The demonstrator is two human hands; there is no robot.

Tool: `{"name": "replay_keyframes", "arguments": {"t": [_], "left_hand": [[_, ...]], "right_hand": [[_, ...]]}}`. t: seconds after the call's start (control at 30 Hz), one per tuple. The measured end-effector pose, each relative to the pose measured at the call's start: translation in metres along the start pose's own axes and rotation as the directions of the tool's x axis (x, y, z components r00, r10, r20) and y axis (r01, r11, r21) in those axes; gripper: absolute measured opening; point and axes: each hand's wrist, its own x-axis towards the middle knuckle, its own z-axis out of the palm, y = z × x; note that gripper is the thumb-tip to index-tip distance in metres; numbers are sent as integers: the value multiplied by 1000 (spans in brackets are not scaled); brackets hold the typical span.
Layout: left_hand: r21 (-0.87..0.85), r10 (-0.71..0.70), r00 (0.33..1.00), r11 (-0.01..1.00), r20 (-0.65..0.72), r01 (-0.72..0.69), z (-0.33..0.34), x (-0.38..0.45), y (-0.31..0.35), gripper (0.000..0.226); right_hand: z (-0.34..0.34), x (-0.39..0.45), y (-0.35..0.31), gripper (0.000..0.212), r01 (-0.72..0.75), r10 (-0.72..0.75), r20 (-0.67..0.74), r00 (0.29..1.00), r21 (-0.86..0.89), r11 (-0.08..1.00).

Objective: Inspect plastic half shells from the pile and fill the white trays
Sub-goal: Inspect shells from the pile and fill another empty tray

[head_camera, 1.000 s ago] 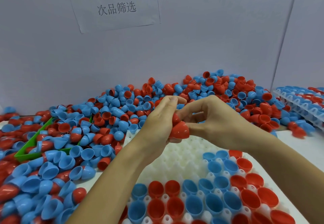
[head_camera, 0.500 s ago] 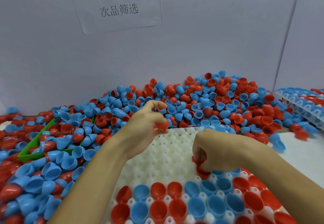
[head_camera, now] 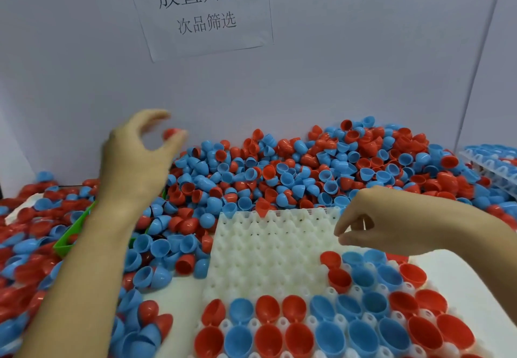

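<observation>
A big pile of red and blue plastic half shells (head_camera: 279, 167) lies along the wall. In front of it sits a white tray (head_camera: 265, 245) whose near rows and right side hold shells, open side up. My left hand (head_camera: 137, 159) is raised over the pile's left part, blurred, thumb and fingers spread wide. A small red shell (head_camera: 171, 133) sits at its fingertips. My right hand (head_camera: 391, 223) hovers over the tray's right side, fingertips bunched and pointing down, with nothing visible in them. Just below it a red shell (head_camera: 330, 258) lies tilted on the tray.
A green bin (head_camera: 70, 234) stands half buried in shells at the left. Another tray filled with shells (head_camera: 492, 159) sits at the far right. A paper sign (head_camera: 201, 7) hangs on the grey wall behind the pile. Loose shells cover the table left of the tray.
My hands have parted. The left rose up and leftward with a small red shell; the right set a red shell onto the tray and lifted slightly.
</observation>
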Motion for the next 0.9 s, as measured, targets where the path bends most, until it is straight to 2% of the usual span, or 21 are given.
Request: {"name": "replay_keyframes", "arguments": {"t": [0.03, 0.07, 0.1, 0.13, 0.17, 0.23, 0.3, 0.37, 0.43, 0.57, 0.6, 0.67, 0.77, 0.83, 0.9], "left_hand": [[213, -132, 991, 969, 0, 129, -4, 4, -16, 59], [417, -280, 959, 877, 39, 239, -5, 5, -32, 71], [565, -397, 915, 772, 71, 291, -4, 4, -44, 73], [642, -458, 882, 710, 108, 290, 0, 0, -50, 68], [645, -461, 871, 719, 166, 258, 5, -4, -52, 60], [515, -353, 861, 848, 366, 129, 16, -13, -44, 47], [346, -209, 773, 938, 599, -14, 31, -22, -27, 47], [263, -131, 714, 962, 688, -78, 51, -29, -16, 56], [269, -112, 722, 957, 683, -106, 75, -26, -8, 68], [399, -149, 758, 903, 635, -157, 121, 11, 1, 82], [435, -183, 743, 886, 644, -158, 133, 20, 0, 84], [521, -282, 672, 834, 685, -182, 156, 34, -8, 87], [640, -395, 591, 714, 704, -284, 185, 45, -23, 92], [662, -417, 587, 690, 694, -292, 199, 50, -29, 95], [650, -400, 614, 716, 680, -254, 211, 48, -36, 89]], "right_hand": [[-1, -1, 1, 23, -7, 7, 1, 1000, -1, 1000], [-3, -1, 3, 23, -15, 15, 5, 1000, 3, 1000], [-4, -2, 3, 24, -20, 20, 10, 1000, 12, 1000], [-4, -2, 4, 24, -21, 21, 13, 1000, 20, 1000], [-5, -2, 5, 25, -22, 22, 16, 1000, 26, 999], [-5, -2, 5, 26, -28, 27, 25, 999, 33, 999], [-5, -3, 4, 26, -29, 27, 40, 999, 44, 999], [-7, -4, 4, 26, -22, 19, 48, 999, 69, 997], [-10, -6, 6, 27, -17, 12, 50, 999, 95, 995], [-18, -11, 10, 30, -23, 18, 42, 999, 124, 992], [-20, -12, 11, 30, -25, 20, 37, 999, 131, 991], [-23, -14, 15, 30, -22, 19, 24, 1000, 145, 989], [-27, -17, 21, 30, -17, 17, -3, 1000, 156, 988], [-30, -19, 25, 29, -18, 23, -29, 999, 164, 986], [-33, -20, 29, 28, -16, 24, -45, 999, 169, 985]]}}
